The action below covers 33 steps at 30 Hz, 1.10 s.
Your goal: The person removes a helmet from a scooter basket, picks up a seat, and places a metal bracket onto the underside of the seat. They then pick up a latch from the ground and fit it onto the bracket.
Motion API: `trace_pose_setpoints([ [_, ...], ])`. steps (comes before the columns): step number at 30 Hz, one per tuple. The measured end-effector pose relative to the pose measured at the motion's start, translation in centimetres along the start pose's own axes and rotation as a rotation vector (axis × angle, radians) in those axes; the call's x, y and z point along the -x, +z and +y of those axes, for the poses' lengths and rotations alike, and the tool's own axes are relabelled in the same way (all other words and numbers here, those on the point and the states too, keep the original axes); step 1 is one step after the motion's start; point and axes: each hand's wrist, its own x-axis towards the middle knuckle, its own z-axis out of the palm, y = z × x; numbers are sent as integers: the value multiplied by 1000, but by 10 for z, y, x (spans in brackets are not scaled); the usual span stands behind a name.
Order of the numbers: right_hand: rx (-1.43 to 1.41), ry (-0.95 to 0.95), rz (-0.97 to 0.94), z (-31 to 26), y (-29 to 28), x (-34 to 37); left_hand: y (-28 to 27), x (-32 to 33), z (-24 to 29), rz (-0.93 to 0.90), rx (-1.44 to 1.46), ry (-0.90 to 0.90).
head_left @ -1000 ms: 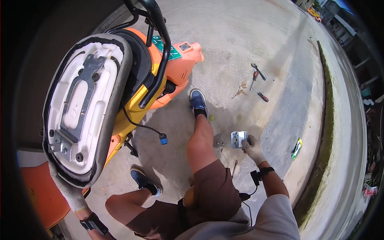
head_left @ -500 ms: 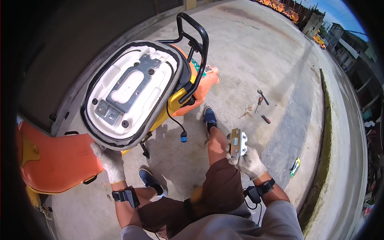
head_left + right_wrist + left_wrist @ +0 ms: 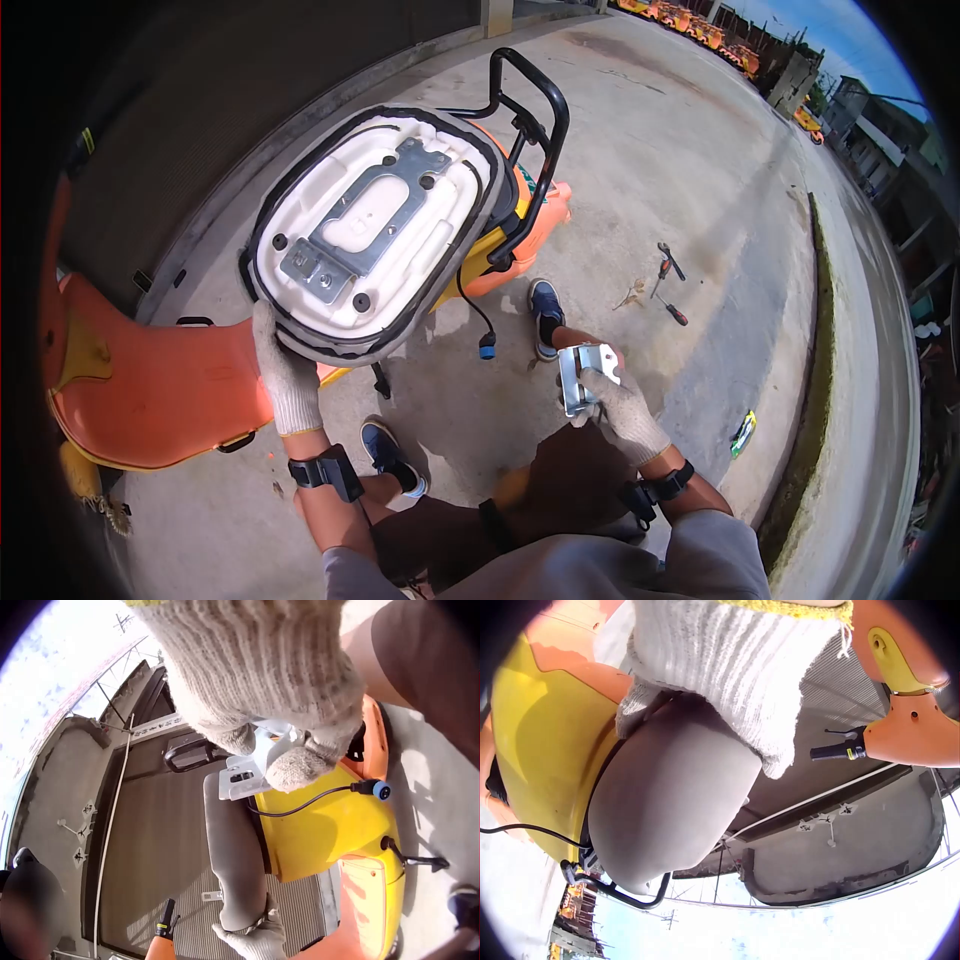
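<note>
An upturned scooter seat shows its white underside with a metal plate fixed to it. At its near end my gloved left hand holds the edge. In the left wrist view the thumb and fingers lie on either side of the grey seat cover. My gloved right hand grips a bent silver metal bracket over my thigh, apart from the seat. The right wrist view shows the slotted end of the bracket beyond the fingers.
The orange and yellow scooter body is under and left of the seat. A black grab rail rises behind it. A cable with a blue plug hangs at its side. Screwdrivers and a wrench lie on the concrete.
My right hand has lifted the bracket from lower down and turned it over. The left hand stays at the seat's near end. The head view has swung, so the scooter appears further right.
</note>
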Motion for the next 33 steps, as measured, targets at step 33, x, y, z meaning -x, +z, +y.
trace_pose_setpoints([
  [33, 1922, -583, 152, -154, 197, -246, 3, -23, 38, -3, -386, 249],
])
